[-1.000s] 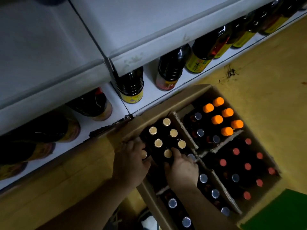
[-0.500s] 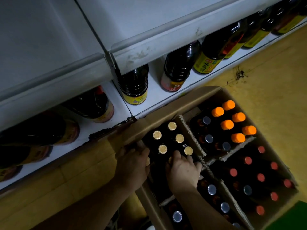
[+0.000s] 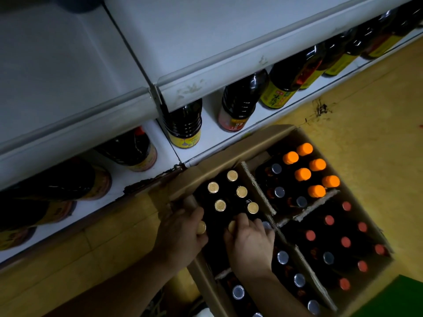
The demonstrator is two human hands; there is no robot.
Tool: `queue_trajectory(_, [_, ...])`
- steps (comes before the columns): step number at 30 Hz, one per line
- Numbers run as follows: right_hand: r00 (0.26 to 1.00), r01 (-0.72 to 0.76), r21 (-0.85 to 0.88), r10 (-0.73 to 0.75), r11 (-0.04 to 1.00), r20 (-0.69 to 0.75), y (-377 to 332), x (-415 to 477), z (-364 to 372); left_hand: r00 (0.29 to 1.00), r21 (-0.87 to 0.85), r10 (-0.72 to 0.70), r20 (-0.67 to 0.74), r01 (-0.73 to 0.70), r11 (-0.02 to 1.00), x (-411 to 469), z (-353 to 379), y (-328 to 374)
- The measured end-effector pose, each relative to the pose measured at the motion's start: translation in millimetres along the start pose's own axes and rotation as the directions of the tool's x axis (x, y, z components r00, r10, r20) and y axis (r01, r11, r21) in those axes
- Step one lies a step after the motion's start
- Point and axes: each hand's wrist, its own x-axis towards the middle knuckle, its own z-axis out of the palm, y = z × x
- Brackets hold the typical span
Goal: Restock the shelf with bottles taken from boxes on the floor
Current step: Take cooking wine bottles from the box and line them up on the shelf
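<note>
Two hands of mine are down in the cardboard box (image 3: 229, 147) that sits on the yellow floor (image 3: 366, 110), right against the bottom shelf (image 3: 211, 129). My left hand (image 3: 180, 234) is curled round the neck of a gold-capped bottle (image 3: 202, 227) at the left wall of the compartment nearest the shelf, and the cap peeks out past my fingers. My right hand (image 3: 250, 245) is clamped over a second gold-capped bottle (image 3: 231, 226) just beside the first. My fingers are bent across its top, so only the edge of the cap shows. Both bottles stand upright inside the box, in the same compartment as five other gold caps (image 3: 242, 192) lined up toward the shelf.

Corrugated dividers (image 3: 258, 188) split the box into sections. Six orange-capped bottles (image 3: 302, 174) fill the far right section, with a few silver-capped bottles (image 3: 279, 192) beside them. Red-capped bottles (image 3: 345, 242) fill the section below those, and more silver caps (image 3: 282, 257) run along the strip next to my right wrist.

On the bottom shelf, large dark bottles (image 3: 184, 124) with yellow labels stand in a row with gaps between them. An upper shelf board (image 3: 206, 72) overhangs their tops. Something green (image 3: 400, 294) cuts into the lower right corner. I cannot tell what it is.
</note>
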Motion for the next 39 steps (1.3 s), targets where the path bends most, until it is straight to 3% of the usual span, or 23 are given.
queue_trajectory(10, [0.999,-0.025,0.075,0.024,0.997,0.023,-8.5,-30.7,-76.8,0.998,-0.052,-0.009,-0.061,0.006,0.999,-33.9,-51.6,35.5])
queue_trajectory(13, [0.996,-0.022,0.087,0.015,0.996,0.089,-9.6,-43.2,-114.6,0.996,-0.071,-0.011,-0.085,0.005,0.997,-48.1,-75.3,49.5])
queue_trajectory(19, [0.987,-0.022,0.084,0.008,0.996,0.162,-14.4,-69.3,-213.1,0.994,-0.104,-0.035,-0.104,0.025,0.994,-84.0,-135.1,89.6])
queue_trajectory(34, [0.994,-0.017,0.171,-0.003,0.985,0.111,-31.8,-172.7,-465.0,0.984,-0.192,-0.09,-0.152,0.06,0.98,-207.3,-330.7,222.5])
queue_trajectory(39, [0.998,-0.005,0.243,-0.011,0.97,0.064,-39.1,-205.3,-554.1,0.961,-0.164,-0.086,-0.262,0.043,0.985,-249.1,-397.2,264.5])
